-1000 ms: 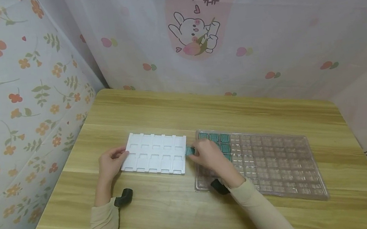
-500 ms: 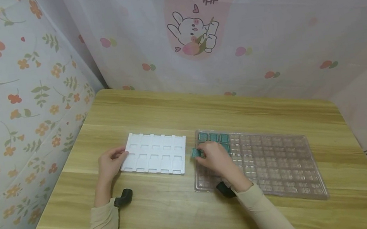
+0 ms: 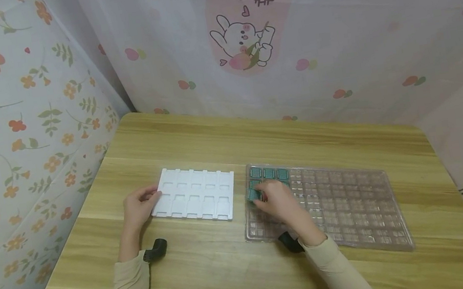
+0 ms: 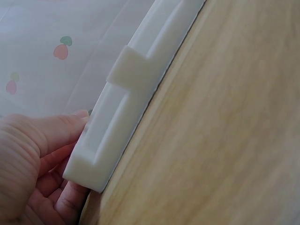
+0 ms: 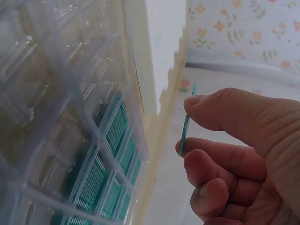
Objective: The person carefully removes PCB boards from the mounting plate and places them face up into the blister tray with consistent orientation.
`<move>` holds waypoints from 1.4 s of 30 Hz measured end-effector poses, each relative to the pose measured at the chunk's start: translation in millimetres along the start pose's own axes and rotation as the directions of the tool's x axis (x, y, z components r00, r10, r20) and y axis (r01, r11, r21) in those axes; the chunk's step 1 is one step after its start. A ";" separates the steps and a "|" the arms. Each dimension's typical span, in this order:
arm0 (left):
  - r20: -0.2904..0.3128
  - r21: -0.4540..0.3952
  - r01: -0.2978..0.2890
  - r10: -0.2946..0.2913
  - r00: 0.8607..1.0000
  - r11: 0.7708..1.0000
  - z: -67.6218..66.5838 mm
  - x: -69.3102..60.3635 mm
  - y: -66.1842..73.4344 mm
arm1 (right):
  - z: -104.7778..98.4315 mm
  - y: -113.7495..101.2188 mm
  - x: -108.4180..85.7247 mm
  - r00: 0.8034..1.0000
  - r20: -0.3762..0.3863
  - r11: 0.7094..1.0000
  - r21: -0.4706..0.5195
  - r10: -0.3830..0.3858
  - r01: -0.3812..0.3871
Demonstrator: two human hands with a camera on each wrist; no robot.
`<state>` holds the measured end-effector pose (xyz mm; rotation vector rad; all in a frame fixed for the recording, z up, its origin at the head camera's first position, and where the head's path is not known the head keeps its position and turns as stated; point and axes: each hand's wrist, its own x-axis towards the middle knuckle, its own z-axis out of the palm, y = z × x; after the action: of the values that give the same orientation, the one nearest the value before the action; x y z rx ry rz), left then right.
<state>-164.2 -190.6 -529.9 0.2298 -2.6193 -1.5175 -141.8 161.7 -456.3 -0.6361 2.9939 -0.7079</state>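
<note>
My left hand (image 3: 137, 209) pinches the left edge of a white plastic tray (image 3: 194, 195) with two rows of shallow recesses. In the left wrist view the thumb lies on the rim of this tray (image 4: 133, 70), fingers against its end. My right hand (image 3: 281, 201) is over the left part of a clear plastic compartment tray (image 3: 355, 206). Between thumb and forefinger it pinches a thin green circuit board (image 5: 186, 124), seen edge-on and raised off the tray in the right wrist view. Several green boards (image 3: 268, 173) sit in the clear tray's left compartments, some hidden by the right hand.
Both trays lie on a wood-grain table (image 3: 205, 276), with a narrow gap between them. A black wrist device (image 3: 156, 250) sits at the left cuff, another (image 3: 289, 242) at the right. Printed curtains (image 3: 334, 51) hang behind and to the left.
My right hand has moved right with the green board, from the white tray's right edge to over the clear tray's left part. The left hand has stayed on the white tray.
</note>
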 end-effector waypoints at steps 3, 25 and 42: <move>-0.004 -0.003 0.000 0.000 1.000 1.000 -0.2 -0.2 -0.3 | -0.9 2.8 -3.1 1.000 0.006 1.000 -0.008 0.006 -0.006; -0.012 -0.011 -0.010 0.010 1.000 1.000 -0.9 -0.4 -0.2 | 2.6 18.3 -29.8 0.996 0.056 0.997 -0.009 0.075 -0.075; -0.007 -0.004 0.020 -0.020 1.000 1.000 0.0 0.1 1.2 | 7.3 21.9 -40.0 0.994 0.067 0.996 -0.011 0.087 -0.086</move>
<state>-164.4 -190.0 -528.8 0.2610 -2.6164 -1.5253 -112.9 191.9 -475.9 -0.5159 2.9433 -0.6563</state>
